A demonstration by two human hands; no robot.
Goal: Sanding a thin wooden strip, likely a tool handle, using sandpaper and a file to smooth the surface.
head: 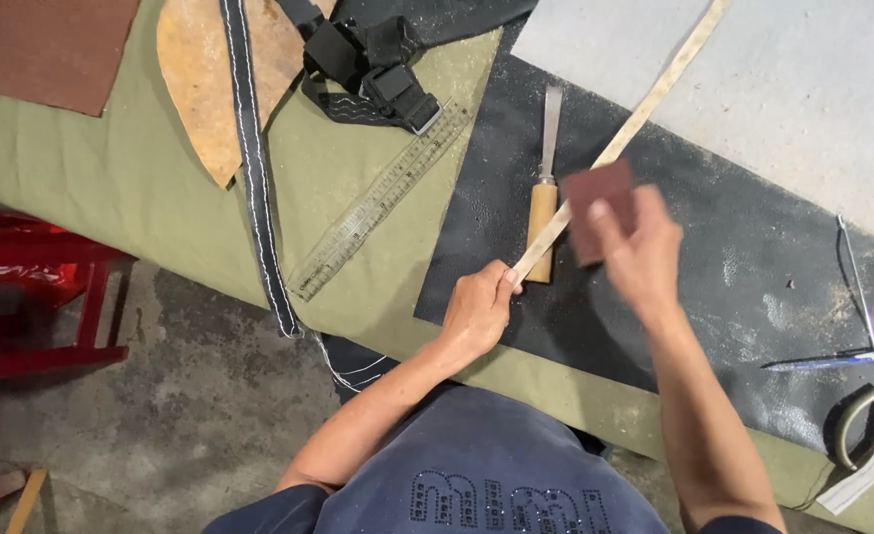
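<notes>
While the left hand (477,309) is closed around the near end of a long pale leather strip (623,138), pinching it between thumb and fingers, the right hand (627,242) grips a small reddish-brown piece of sandpaper (600,198) and presses it on the strip a little further up; this hand is blurred. The strip runs diagonally away from the left hand, across a black textured mat (734,257), and its far end lies over a grey sheet (803,89). Just under the strip, touching the mat, lies a chisel (546,188) with a wooden handle and a flat metal blade. Left of the strip, on the olive-green cloth (81,188) that covers the table, a transparent ruler (383,198) lies diagonally, and beyond it there is a black strap with white stitching (257,168), a black buckle (378,74) and a tan leather piece (200,89). Right of the strip, well apart from it, a blue pen (837,361) and scissors (867,420) rest at the edge of the mat. A red stool (32,297) stands on the floor left of the table.
</notes>
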